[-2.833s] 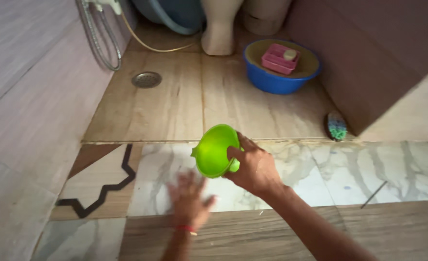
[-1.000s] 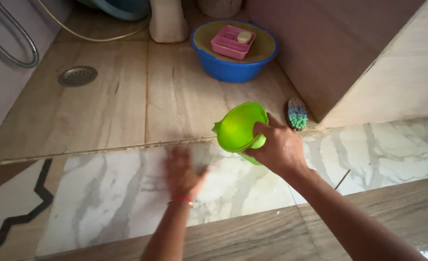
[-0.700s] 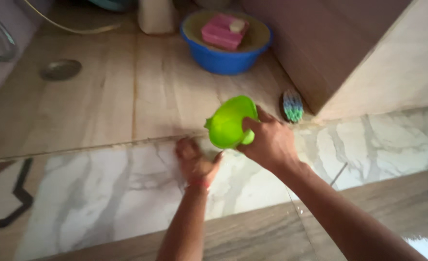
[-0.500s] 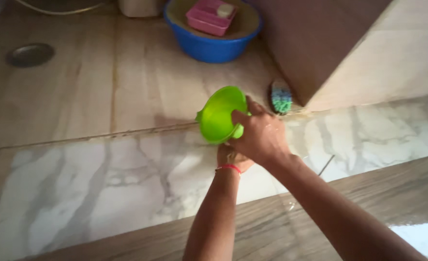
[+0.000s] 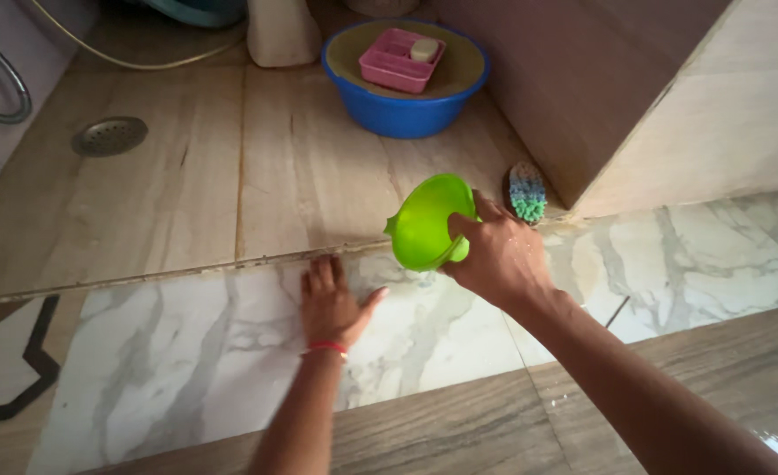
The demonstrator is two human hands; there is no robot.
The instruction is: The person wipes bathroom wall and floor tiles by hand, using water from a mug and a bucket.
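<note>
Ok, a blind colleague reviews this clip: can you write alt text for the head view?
The right hand tilts a green bowl above a marble floor, while the left hand lies flat on the marble. Beyond sit a scrub brush, a blue basin holding a pink soap dish, and a floor drain.

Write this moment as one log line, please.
left hand: flat on marble floor strip | right hand: holds tilted green bowl | scrub brush: beside wall

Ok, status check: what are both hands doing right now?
Left hand flat, open, on the marble floor. Right hand grips the green mug, tilted. Scrub brush lies just beyond it; nothing blocking.
</note>
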